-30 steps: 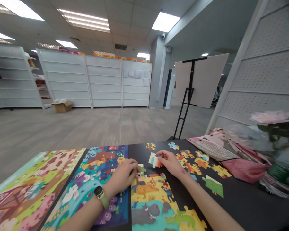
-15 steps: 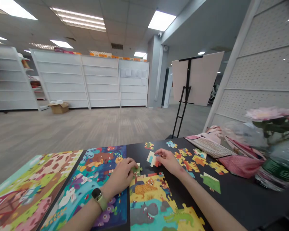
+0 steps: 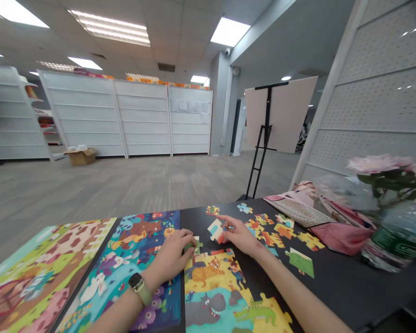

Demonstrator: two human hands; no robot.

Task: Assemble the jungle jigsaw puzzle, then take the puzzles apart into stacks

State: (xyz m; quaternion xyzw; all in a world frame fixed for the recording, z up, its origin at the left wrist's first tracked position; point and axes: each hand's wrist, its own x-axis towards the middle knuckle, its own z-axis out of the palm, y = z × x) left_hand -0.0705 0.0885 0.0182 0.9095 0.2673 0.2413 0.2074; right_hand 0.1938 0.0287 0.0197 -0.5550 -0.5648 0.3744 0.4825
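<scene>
My left hand (image 3: 175,252), with a watch on its wrist, has its fingers curled over a green jigsaw piece (image 3: 198,245). That piece lies at the top left edge of a partly assembled animal puzzle (image 3: 208,289), above the cheetah. My right hand (image 3: 241,237) grips the edge of a cream, blue and red jigsaw piece (image 3: 215,230) between thumb and fingers, its index finger reaching out past it. This piece is tilted just beyond the puzzle's upper edge. Close to the right fingertips lies a small red and green patterned piece (image 3: 212,210).
Loose pieces (image 3: 284,230) and a green piece (image 3: 301,262) lie right of my right hand. Two assembled puzzles, a night scene (image 3: 125,263) and a farm scene (image 3: 52,268), are at left. A pink bag (image 3: 333,231), bottle (image 3: 395,240) and flowers (image 3: 377,164) stand at right.
My right index finger has stretched forward, and the cream, blue and red piece has turned slightly. My left hand stays at the green piece. The whole view has shifted a little.
</scene>
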